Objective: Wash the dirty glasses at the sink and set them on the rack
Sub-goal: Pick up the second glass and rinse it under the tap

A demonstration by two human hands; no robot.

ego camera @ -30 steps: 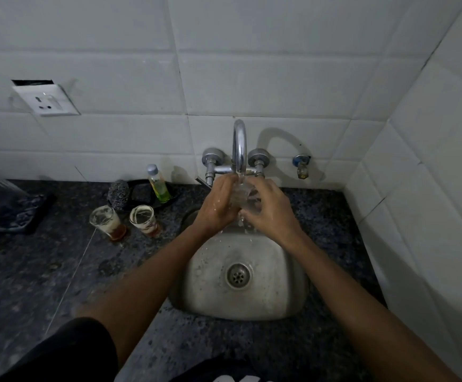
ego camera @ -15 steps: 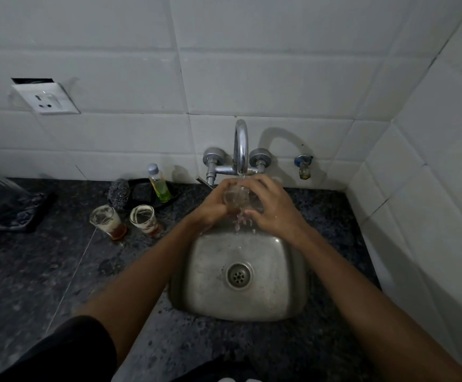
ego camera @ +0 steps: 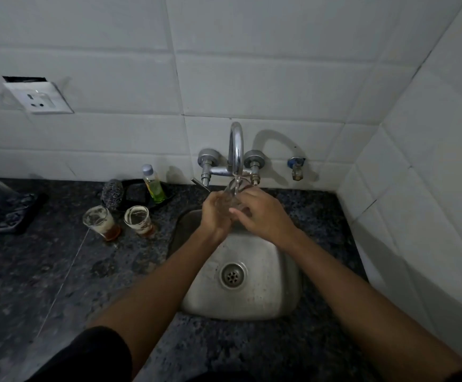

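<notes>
Both hands met over the back of the stainless-steel sink (ego camera: 251,299), under the curved chrome tap (ego camera: 236,150). The left hand (ego camera: 214,213) and right hand (ego camera: 262,213) had their fingers curled around a clear glass (ego camera: 234,190), held beneath the spout with its rim just showing above them. On the speckled dark stone tabletop (ego camera: 45,271) to the left stood two dirty glasses (ego camera: 100,221) (ego camera: 138,220), side by side, foam-streaked with brown dregs.

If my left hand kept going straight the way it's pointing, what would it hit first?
Probably the tap pipework just behind the glass that the left hand grips, then the tiled wall; depth is unclear.
</notes>
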